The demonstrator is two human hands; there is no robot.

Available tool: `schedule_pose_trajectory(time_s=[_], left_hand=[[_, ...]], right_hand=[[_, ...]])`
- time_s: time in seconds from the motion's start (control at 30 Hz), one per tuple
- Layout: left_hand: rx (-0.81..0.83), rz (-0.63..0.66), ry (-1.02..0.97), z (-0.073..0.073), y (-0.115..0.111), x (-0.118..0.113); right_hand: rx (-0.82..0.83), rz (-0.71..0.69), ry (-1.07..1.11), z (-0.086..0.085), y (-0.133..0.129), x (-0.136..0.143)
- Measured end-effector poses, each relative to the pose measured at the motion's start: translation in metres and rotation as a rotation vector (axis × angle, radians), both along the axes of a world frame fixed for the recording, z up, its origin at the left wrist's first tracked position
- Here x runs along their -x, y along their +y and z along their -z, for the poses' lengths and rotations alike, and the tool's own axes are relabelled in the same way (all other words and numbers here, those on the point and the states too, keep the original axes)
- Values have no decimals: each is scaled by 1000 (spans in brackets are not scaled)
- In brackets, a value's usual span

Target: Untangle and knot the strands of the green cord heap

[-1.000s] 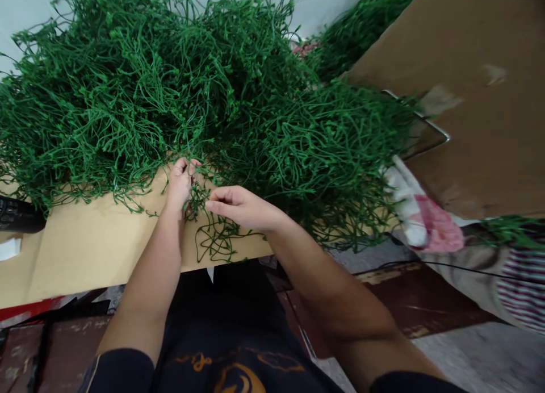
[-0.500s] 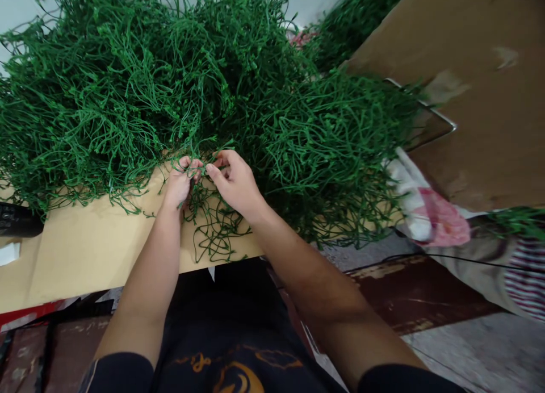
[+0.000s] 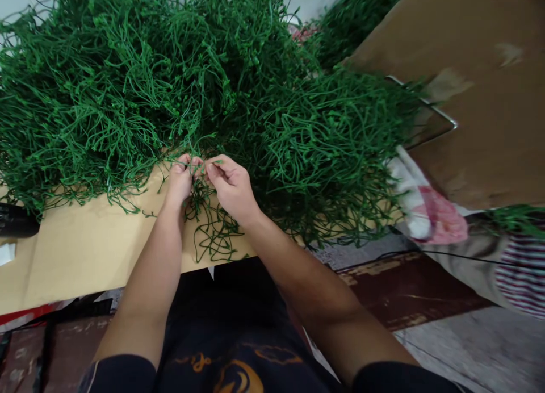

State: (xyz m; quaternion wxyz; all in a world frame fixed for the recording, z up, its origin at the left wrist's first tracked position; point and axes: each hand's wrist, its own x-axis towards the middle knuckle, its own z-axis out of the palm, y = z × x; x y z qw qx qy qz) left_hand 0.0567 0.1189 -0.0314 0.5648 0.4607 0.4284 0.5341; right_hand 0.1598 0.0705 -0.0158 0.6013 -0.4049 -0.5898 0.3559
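Two hands pinch green plastic sprigs at the edge of a heaped pile.
From the left: a cardboard-covered worktop [image 3: 85,251], then the left hand [image 3: 181,180] and right hand [image 3: 230,183], fingertips closed on one thin sprig [image 3: 200,163] between them, the green pile [image 3: 191,80] behind, a pink-and-white cloth [image 3: 426,211] farther right.

Both hands [image 3: 208,180] together, fingertips seemingly pinched.
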Motion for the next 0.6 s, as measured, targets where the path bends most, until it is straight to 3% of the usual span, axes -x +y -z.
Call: schedule_pose_trajectory(time_s=[0.13,0.2,0.33,0.37,0.43,0.5,0.6], left_hand=[[9,4,65,-2,-4,-8],[56,-80,45,-4,-2,-11],[226,-301,-113,-9,3,-8],[250,-292,-135,-10,3,-6],[249,-217,-137,-11,1,-3],[210,-131,-129,-10,-3,1],[180,-32,-113,-9,-8,4]], right_hand=[[-49,33,-26,-2,-10,-4],[-99,46,-72,-11,-24,-6],[-436,12,-288,-56,-54,-9],[-518,61,-369,-69,-55,-13],[-582,296,-540,-92,-48,-30],[-456,599,-712,-104,-28,-62],[-49,761,-870,-99,0,-117]])
